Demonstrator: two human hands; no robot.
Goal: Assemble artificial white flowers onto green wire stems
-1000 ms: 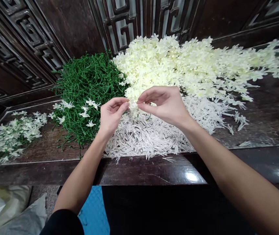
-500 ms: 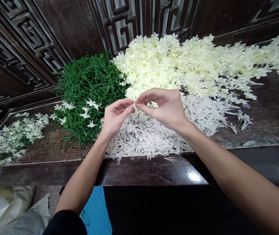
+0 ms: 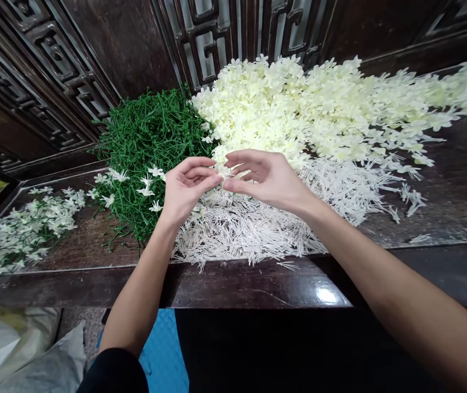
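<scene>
In the head view my left hand (image 3: 186, 188) and my right hand (image 3: 272, 177) meet over the piles, fingertips facing each other. Between them is a small white artificial flower (image 3: 222, 171), partly covered by the fingers. Both hands hold it lightly by thumb and fingertips, the right fingers a little further apart. Below my hands lies a heap of thin white stamen pieces (image 3: 250, 232). Behind is a large pile of cream artificial petals (image 3: 266, 109). To the left of my left hand is a heap of green plastic stems (image 3: 151, 128), with several assembled white flowers (image 3: 145, 191) on it.
More white flowers on green stems (image 3: 33, 224) lie at the left end of the dark wooden bench (image 3: 258, 284). A carved wooden lattice panel (image 3: 204, 38) rises behind. Pale sacks (image 3: 24, 349) and a blue stool or mat (image 3: 163, 349) are below the bench edge.
My fingers have loosened from a tight pinch and spread slightly around the flower, which now shows more of its petals. The left hand has shifted a little left.
</scene>
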